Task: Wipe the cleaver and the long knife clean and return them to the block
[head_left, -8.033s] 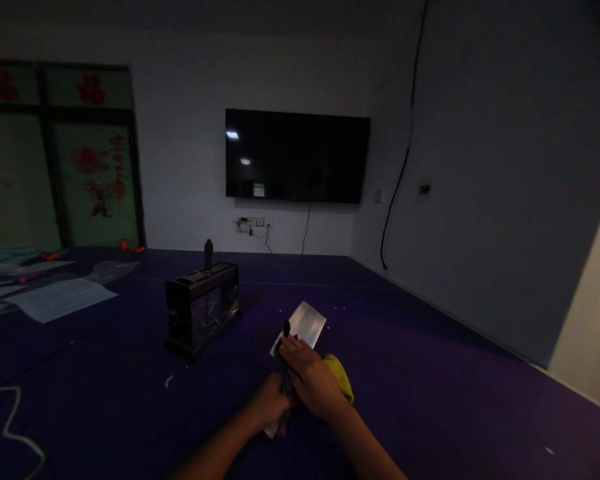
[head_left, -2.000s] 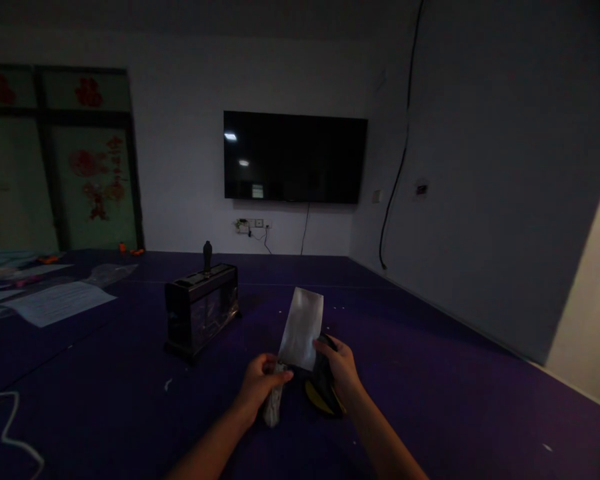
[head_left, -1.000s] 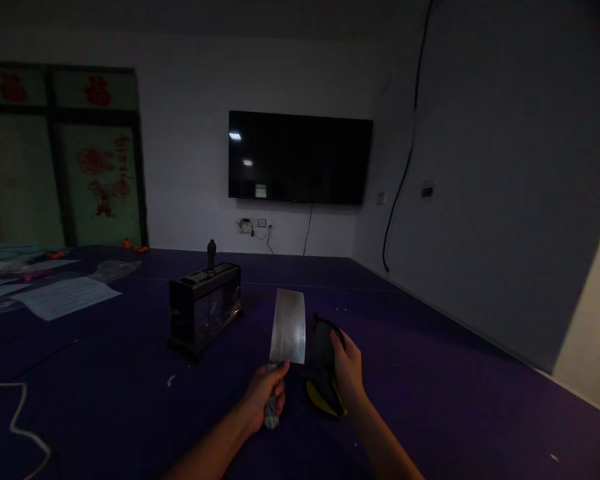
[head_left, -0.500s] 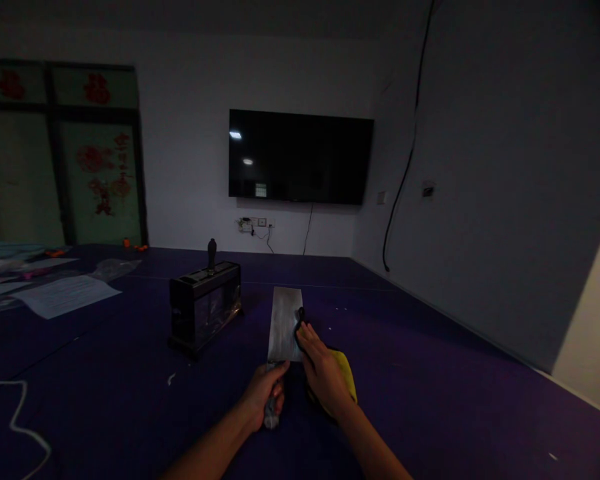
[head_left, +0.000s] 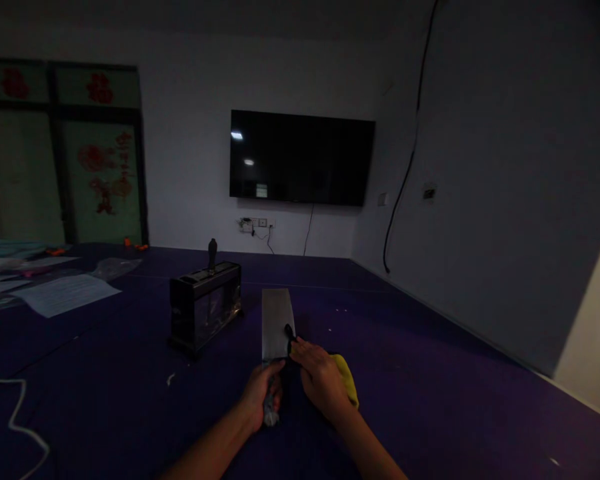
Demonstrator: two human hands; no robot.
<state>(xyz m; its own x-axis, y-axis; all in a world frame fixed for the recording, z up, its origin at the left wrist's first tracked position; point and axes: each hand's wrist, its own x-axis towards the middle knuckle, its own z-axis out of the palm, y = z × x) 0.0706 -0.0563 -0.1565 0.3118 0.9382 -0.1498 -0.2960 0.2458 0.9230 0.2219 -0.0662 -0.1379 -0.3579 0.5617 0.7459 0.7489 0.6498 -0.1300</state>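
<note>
My left hand is closed round the handle of a steel cleaver, whose broad blade points away from me over the purple table. My right hand presses a cloth, yellow on one side and dark on the other, against the blade's lower right part near the handle. Its fingers curl over the cloth. Both hands sit low in the middle of the view.
A dark knife block with one black handle sticking up stands just left of the blade. Papers and plastic lie at the far left, a white cord at the near left. A wall-mounted television hangs ahead.
The cleaver was lifted and turned upright, then lowered with the blade pointing away. My right hand brought the cloth back onto the blade and has slid it toward the handle.
</note>
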